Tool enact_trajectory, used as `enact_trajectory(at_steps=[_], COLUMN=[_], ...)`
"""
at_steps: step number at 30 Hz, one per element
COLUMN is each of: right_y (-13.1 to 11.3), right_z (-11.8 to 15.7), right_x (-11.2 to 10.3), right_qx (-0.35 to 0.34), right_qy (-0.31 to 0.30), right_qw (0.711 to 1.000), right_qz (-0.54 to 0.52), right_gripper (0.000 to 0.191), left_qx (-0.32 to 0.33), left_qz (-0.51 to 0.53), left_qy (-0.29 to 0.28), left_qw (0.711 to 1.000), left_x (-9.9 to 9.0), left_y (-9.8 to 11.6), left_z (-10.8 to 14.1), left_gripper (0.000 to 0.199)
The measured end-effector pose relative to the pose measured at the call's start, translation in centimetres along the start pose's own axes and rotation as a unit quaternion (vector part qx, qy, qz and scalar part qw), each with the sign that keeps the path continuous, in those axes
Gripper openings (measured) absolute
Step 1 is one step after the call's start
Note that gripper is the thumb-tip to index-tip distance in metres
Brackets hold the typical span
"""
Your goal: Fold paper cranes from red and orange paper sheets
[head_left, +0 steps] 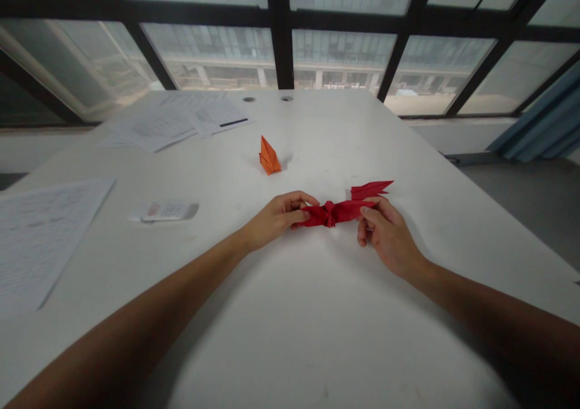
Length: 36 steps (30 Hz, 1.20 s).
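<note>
A folded red paper bow (343, 211) stretches between my two hands, just above the white table, with a gathered knot at its middle. My left hand (283, 217) pinches its left end between thumb and fingers. At the other end, my right hand (387, 231) grips the tip with thumb and forefinger. Right behind the bow lies a second red folded paper piece (369, 190) with pointed, forked ends, partly covered by the bow and my right fingers. Farther back, an orange folded paper piece (270, 156) stands on the tabletop, touched by neither hand.
The white table (294, 318) reaches to the windows. Printed sheets (158, 122) lie at the back left, and another sheet (45, 234) at the left edge. A small white packet (170, 211) rests left of my left hand. A blue curtain (539, 128) hangs at the right.
</note>
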State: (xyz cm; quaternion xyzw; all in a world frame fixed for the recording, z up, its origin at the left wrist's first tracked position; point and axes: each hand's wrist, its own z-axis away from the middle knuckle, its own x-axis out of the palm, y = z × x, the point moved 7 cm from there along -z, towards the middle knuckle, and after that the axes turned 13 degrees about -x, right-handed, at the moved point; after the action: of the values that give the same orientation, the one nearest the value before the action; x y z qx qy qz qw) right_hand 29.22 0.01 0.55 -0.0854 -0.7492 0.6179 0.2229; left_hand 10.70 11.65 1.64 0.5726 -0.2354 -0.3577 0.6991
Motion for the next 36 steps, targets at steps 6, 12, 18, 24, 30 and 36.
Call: enact_trajectory(at_steps=[6,12,18,24,30,36], right_y=[0.1,0.4,0.5,0.6,0.5,0.6], right_z=[0.0,0.0,0.0,0.1,0.0,0.0], right_x=[-0.2,-0.1,-0.2,-0.2,0.0,-0.1], right_qx=[-0.027,-0.015,-0.020,-0.018,-0.016,-0.019], right_qy=[0.001,-0.005,-0.006,-0.008,-0.006,-0.010], right_qw=[1.000,1.000,1.000,1.000,1.000,1.000], right_qz=[-0.010,-0.003,0.002,0.000,0.000,0.002], right_gripper=[0.027,0.027,0.022,0.019,0.021,0.021], left_qx=[-0.070,-0.070,-0.113,-0.136,-0.145,-0.101], left_qz=[0.172,0.263,0.229,0.172,0.135,0.084], left_qy=[0.042,0.158,0.190,0.186,0.188,0.256], left_qw=[0.982,0.949,0.948,0.958,0.962,0.958], left_x=[-1.0,-2.3,-1.8,-1.4,-1.4,-3.6], left_y=[-1.2,-1.6,-1.7,-1.5,-1.7,-1.2], left_z=[-0.8,-0.7,-0.1,-0.2,-0.3,0.2], left_gripper=[0.029,0.021,0.032,0.027,0.023,0.015])
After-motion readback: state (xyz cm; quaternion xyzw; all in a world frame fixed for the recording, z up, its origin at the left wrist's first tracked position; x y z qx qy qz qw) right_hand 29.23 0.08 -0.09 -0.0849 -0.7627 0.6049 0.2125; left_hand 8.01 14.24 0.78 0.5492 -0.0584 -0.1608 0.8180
